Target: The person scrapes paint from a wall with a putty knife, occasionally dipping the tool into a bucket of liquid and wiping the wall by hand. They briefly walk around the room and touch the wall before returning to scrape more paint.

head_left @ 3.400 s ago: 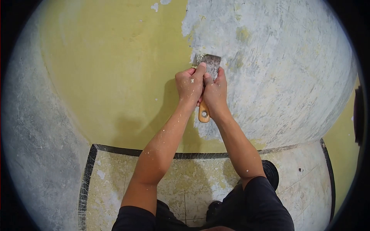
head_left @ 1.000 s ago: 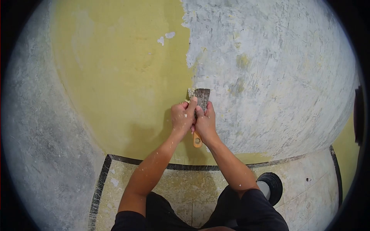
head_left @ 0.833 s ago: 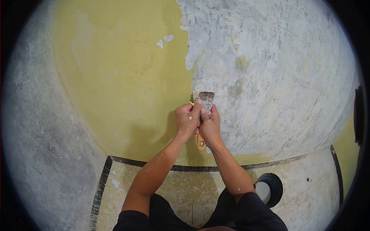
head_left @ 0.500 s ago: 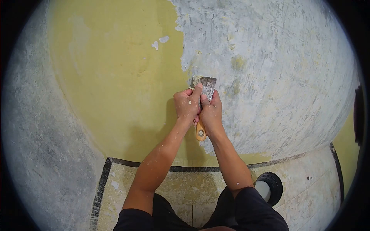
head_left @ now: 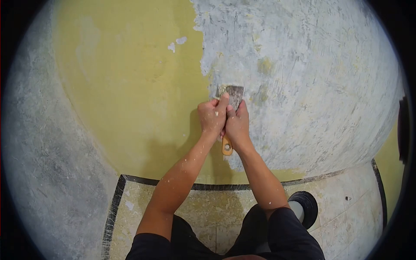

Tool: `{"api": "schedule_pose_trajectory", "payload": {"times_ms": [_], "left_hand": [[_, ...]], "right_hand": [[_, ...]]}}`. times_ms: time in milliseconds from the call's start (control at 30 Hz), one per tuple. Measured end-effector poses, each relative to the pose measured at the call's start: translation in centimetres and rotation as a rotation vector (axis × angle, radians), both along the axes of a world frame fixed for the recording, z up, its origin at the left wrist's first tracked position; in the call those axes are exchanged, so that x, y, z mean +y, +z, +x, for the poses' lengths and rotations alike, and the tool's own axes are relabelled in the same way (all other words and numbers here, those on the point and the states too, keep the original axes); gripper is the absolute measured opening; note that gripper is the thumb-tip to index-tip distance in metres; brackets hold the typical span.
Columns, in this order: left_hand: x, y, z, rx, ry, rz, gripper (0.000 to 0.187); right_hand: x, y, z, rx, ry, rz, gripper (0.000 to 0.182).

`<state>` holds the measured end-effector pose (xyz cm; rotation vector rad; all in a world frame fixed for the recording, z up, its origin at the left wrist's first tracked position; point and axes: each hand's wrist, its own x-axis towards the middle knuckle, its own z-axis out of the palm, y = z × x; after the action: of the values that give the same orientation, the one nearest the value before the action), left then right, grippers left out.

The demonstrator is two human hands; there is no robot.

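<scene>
Front wall (head_left: 277,143): yellow paint (head_left: 125,95) left of the grip (head_left: 222,116), patchy grey-white surface (head_left: 329,78) right of it. Mottled grey side wall (head_left: 34,143) farther left. Below the grip: flake-strewn tiled floor (head_left: 219,203), dark border (head_left: 151,181) along the walls. Soft shadow (head_left: 162,151) on the paint, lower left.

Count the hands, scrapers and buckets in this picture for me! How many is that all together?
Left hand and right hand: 2 hands
Scraper, held in both hands: 1
Black bucket, on the floor: 1
Total: 4
</scene>
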<state>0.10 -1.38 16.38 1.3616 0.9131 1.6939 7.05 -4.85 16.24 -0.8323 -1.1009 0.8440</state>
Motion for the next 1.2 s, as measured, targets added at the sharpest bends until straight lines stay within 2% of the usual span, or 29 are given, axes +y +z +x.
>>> {"api": "schedule_pose_trajectory", "payload": {"times_ms": [67,133,167,300,367,467,567,667,800,833,967,1000,1067,1200], "left_hand": [[-0.8,0.4,0.0,-0.043,-0.063,-0.060,0.048],[-1.6,-1.3,-0.2,0.059,-0.066,-0.185,0.049],[-1.4,-3.3,-0.2,0.106,-0.052,-0.161,0.051],[-0.8,-11.6,-0.3,0.016,-0.072,-0.191,0.050],[-1.1,-12.5,-0.7,0.031,-0.065,-0.243,0.048],[-3.1,-10.0,-1.2,-0.046,-0.129,-0.247,0.047],[-3.4,-10.0,-1.2,0.046,-0.031,-0.246,0.040],[-1.5,-11.1,-1.2,0.028,0.019,-0.182,0.040],[-1.3,-9.0,-1.0,0.012,-0.006,-0.169,0.040],[-1.2,-8.4,-0.9,0.003,-0.025,-0.187,0.039],[-1.6,-5.6,-1.0,-0.085,-0.125,-0.318,0.036],[-1.1,-6.3,-0.8,-0.086,-0.122,-0.317,0.036],[0.6,-7.8,-0.2,-0.201,-0.107,-0.204,0.035],[0.4,-5.8,-0.4,-0.219,-0.039,-0.174,0.033]], "right_hand": [[-0.3,-0.2,0.3,0.029,0.051,-0.002,0.011],[-0.3,-2.8,0.7,0.007,0.050,0.028,0.013],[-0.3,-4.7,0.6,-0.008,0.030,0.019,0.013],[-0.2,-11.6,1.4,-0.045,0.092,-0.035,0.012],[-0.4,-13.7,1.7,-0.026,0.219,-0.109,0.017],[-0.9,-14.5,2.0,0.101,0.267,-0.133,0.025],[-2.4,-13.9,1.5,0.030,0.254,-0.100,0.029],[-3.0,-13.8,1.3,-0.040,0.255,-0.120,0.032],[-3.5,-11.1,1.2,-0.077,0.211,-0.150,0.039],[-3.2,-10.8,1.0,-0.048,0.198,-0.087,0.041],[-3.0,-9.1,0.5,0.000,0.147,-0.051,0.039],[-3.2,-8.7,0.5,-0.026,0.145,-0.073,0.040],[-2.9,-8.4,0.4,-0.052,0.142,-0.088,0.040],[-2.2,-6.3,-0.6,-0.102,0.062,-0.078,0.038]]}}
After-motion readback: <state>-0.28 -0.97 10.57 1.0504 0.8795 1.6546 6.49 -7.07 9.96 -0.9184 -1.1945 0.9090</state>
